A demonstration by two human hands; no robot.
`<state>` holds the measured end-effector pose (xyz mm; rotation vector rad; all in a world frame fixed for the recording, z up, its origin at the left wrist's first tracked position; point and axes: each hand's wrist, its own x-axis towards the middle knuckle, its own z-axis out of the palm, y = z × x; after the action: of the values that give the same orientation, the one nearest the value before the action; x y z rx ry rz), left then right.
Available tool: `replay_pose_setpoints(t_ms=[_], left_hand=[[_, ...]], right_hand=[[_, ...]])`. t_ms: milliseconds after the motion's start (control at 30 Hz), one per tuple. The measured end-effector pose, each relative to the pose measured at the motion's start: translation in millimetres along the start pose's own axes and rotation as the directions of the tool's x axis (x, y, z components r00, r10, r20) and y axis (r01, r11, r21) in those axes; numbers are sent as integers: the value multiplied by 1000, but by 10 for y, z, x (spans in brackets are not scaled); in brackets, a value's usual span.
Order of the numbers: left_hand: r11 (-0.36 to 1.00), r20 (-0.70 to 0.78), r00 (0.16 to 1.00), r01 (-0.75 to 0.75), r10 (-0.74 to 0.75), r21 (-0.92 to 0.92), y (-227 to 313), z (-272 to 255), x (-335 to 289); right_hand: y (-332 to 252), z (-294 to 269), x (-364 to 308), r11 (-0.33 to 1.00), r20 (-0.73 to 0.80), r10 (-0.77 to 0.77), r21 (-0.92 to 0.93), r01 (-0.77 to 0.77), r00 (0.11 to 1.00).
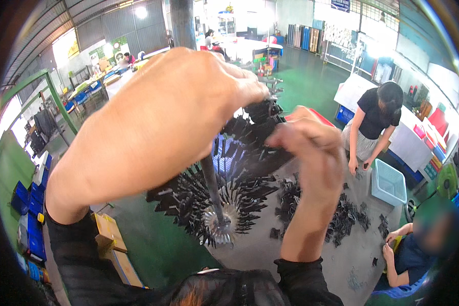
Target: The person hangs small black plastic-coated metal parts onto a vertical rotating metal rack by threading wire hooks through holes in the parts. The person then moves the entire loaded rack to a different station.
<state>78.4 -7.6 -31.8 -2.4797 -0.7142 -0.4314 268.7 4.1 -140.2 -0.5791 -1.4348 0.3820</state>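
Observation:
In front of me stands a rack with a dark upright rod and rings of thin metal spokes around a hub. Small black parts hang densely on the spokes. My left hand is raised at the rack's upper tier, its fingers curled; what the tips grip is hidden behind the hand. My right hand is at the right side of that tier, fingers bent together beside a cluster of black parts. It is slightly blurred, and any part in it cannot be made out.
A grey table on the right carries heaps of loose black parts and a light blue plastic basket. One person stands beyond it; another sits at the right. Cardboard boxes and blue bins are at the left.

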Motion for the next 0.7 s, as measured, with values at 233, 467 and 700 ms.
replay_pose_setpoints(t_ms=[233, 467, 700], left_hand=[[999, -151, 988, -37, 36, -4, -315, 167, -103], [989, -162, 985, -77, 56, -130, -342, 142, -151], [988, 2, 999, 41, -41, -151, -231, 26, -80]], right_hand=[[188, -915, -166, 904, -249, 179, -340, -259, 952], [1022, -2172, -292, 343, -495, 434, -681, -647, 752], [520, -1010, -291, 718, -388, 174, -579, -386, 905]])
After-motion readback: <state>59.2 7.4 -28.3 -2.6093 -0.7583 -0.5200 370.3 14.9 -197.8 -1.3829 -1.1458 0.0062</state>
